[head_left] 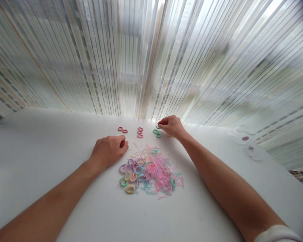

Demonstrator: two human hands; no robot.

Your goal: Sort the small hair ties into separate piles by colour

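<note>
My right hand point(172, 126) pinches a small green hair tie point(157, 126) between thumb and fingertips at the table's far side. Two more green hair ties point(155, 131) lie just beside it. My left hand point(110, 149) rests on the table with curled fingers, left of the pile; what they hold, if anything, is hidden. Close to its fingertips lies a thin pale strand point(130, 149). Between my forearms spreads a mixed pile of small elastic bands point(151, 171), pink, blue and clear, with thicker purple, yellow and green hair ties among them, mostly at its left.
Beyond my left hand lie two red hair ties point(125, 131), and a short column of pinkish-red ones point(140, 132) is right of them. Clear plastic items point(242, 134) sit at the far right of the white table point(146, 222). A striped string curtain point(141, 60) hangs behind.
</note>
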